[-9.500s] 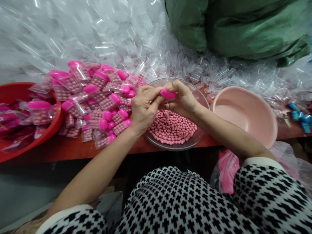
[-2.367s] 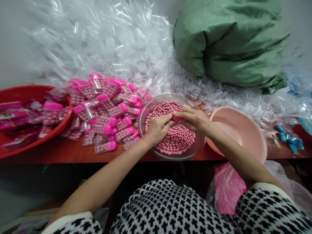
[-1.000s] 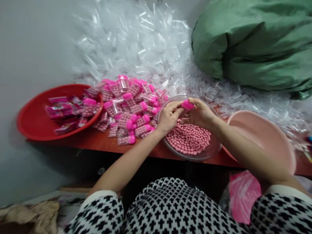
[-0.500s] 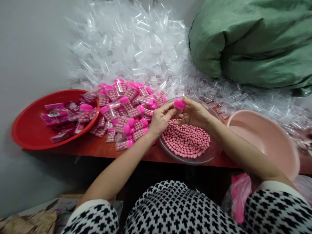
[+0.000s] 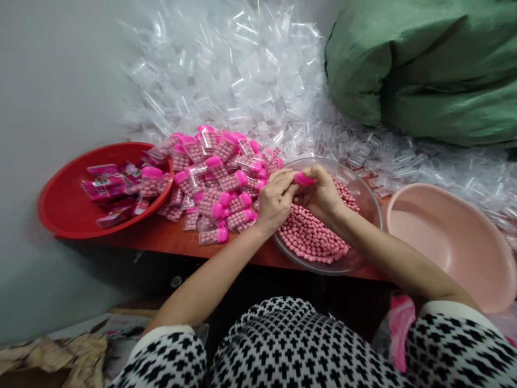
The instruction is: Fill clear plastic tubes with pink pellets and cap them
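Over the bowl point(image 5: 368, 257) of pink beads point(image 5: 312, 237), our right hand point(image 5: 324, 196) grips a pink cap point(image 5: 305, 179); our left hand point(image 5: 276, 202) curls against it, any hold there hidden. We're likely fitting the cap; next needs a level press.

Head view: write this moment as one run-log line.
left grip: on pink-capped piece | right grip: on same piece | beneath: pink beads in clear bowl | picture left: red basin
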`<state>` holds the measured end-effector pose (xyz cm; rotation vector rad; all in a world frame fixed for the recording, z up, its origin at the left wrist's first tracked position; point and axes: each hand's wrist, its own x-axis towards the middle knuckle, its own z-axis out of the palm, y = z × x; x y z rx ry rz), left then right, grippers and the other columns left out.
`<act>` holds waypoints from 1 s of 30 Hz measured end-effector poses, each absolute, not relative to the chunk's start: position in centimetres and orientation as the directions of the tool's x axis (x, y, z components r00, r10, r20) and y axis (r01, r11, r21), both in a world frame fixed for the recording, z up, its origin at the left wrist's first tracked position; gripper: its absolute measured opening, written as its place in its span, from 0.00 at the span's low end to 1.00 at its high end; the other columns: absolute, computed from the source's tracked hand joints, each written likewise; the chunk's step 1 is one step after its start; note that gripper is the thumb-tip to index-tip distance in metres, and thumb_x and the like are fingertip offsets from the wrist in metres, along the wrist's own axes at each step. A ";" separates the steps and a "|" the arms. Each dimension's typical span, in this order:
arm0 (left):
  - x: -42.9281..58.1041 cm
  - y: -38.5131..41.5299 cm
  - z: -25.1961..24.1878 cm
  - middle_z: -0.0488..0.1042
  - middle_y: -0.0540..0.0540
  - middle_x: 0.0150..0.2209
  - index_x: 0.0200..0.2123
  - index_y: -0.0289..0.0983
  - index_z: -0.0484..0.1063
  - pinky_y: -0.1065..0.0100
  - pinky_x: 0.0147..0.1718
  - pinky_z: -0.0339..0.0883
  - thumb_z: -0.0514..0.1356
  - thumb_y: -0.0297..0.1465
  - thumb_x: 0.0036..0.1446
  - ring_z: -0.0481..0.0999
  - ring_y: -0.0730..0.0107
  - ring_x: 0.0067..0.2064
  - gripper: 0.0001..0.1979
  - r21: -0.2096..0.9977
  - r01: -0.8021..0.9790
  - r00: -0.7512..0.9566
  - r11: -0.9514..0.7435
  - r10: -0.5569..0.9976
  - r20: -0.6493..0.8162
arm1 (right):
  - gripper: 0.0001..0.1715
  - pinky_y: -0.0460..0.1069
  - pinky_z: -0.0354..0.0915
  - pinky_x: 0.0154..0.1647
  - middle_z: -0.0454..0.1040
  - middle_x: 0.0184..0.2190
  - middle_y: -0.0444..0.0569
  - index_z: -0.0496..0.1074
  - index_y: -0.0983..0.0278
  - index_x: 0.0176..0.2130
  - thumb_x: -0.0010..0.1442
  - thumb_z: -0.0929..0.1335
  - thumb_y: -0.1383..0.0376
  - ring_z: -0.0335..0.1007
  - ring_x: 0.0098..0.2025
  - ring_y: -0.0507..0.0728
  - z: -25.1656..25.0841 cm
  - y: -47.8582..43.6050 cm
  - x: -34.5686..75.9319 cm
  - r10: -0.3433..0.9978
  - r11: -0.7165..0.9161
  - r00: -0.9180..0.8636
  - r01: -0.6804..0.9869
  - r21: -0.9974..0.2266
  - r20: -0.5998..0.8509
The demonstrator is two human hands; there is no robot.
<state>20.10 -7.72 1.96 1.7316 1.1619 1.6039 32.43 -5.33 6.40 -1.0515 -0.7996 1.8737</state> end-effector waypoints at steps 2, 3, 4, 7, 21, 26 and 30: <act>20.0 -7.7 1.9 0.82 0.45 0.47 0.45 0.40 0.82 0.56 0.62 0.65 0.60 0.29 0.62 0.76 0.59 0.56 0.12 0.842 0.202 -0.058 -0.501 0.852 0.521 | 0.09 0.46 0.68 0.28 0.70 0.21 0.41 0.69 0.62 0.28 0.50 0.67 0.58 0.64 0.24 0.52 6.7 -5.1 32.3 0.840 -0.521 -0.375 -0.352 -0.778 -0.392; 20.0 -7.6 1.9 0.82 0.45 0.48 0.45 0.40 0.82 0.56 0.62 0.66 0.60 0.29 0.62 0.76 0.59 0.55 0.12 0.863 0.153 -0.059 -0.482 0.867 0.495 | 0.08 0.47 0.69 0.29 0.70 0.21 0.42 0.69 0.62 0.28 0.51 0.67 0.59 0.64 0.25 0.52 6.9 -5.0 32.5 0.821 -0.545 -0.406 -0.349 -0.762 -0.401; 20.0 -7.5 1.8 0.82 0.45 0.48 0.46 0.39 0.81 0.56 0.60 0.67 0.60 0.30 0.61 0.77 0.59 0.54 0.13 0.887 0.094 -0.060 -0.452 0.887 0.458 | 0.07 0.48 0.70 0.31 0.71 0.22 0.42 0.69 0.61 0.28 0.52 0.66 0.60 0.65 0.26 0.52 7.1 -4.9 32.7 0.804 -0.565 -0.433 -0.342 -0.751 -0.408; 20.1 -7.3 1.5 0.82 0.44 0.49 0.48 0.37 0.81 0.59 0.56 0.71 0.61 0.33 0.60 0.79 0.58 0.53 0.15 0.934 -0.065 -0.045 -0.352 0.936 0.350 | 0.11 0.51 0.74 0.37 0.72 0.22 0.43 0.70 0.61 0.30 0.58 0.65 0.57 0.68 0.28 0.54 7.6 -4.8 33.7 0.748 -0.622 -0.496 -0.291 -0.727 -0.441; 20.4 -7.7 1.9 0.82 0.45 0.50 0.48 0.39 0.81 0.55 0.61 0.68 0.61 0.32 0.61 0.78 0.57 0.56 0.14 0.897 0.092 -0.032 -0.433 0.899 0.437 | 0.09 0.52 0.73 0.40 0.70 0.21 0.43 0.67 0.61 0.27 0.52 0.69 0.59 0.70 0.31 0.55 6.7 -5.1 33.8 0.836 -0.492 -0.427 -0.303 -0.816 -0.345; 20.3 -7.7 2.0 0.82 0.47 0.48 0.44 0.41 0.82 0.54 0.64 0.64 0.60 0.30 0.62 0.76 0.59 0.57 0.11 0.815 0.239 -0.033 -0.528 0.834 0.550 | 0.06 0.47 0.69 0.32 0.70 0.22 0.41 0.68 0.61 0.27 0.52 0.67 0.61 0.67 0.28 0.53 6.2 -5.6 32.4 0.886 -0.441 -0.329 -0.383 -0.811 -0.327; 20.0 -6.9 1.1 0.82 0.44 0.50 0.46 0.38 0.81 0.54 0.61 0.68 0.61 0.32 0.60 0.78 0.56 0.55 0.13 0.912 0.060 -0.044 -0.406 0.912 0.408 | 0.07 0.46 0.68 0.28 0.73 0.25 0.40 0.70 0.61 0.31 0.56 0.69 0.60 0.66 0.26 0.51 6.1 -5.1 32.6 0.855 -0.498 -0.361 -0.373 -0.782 -0.372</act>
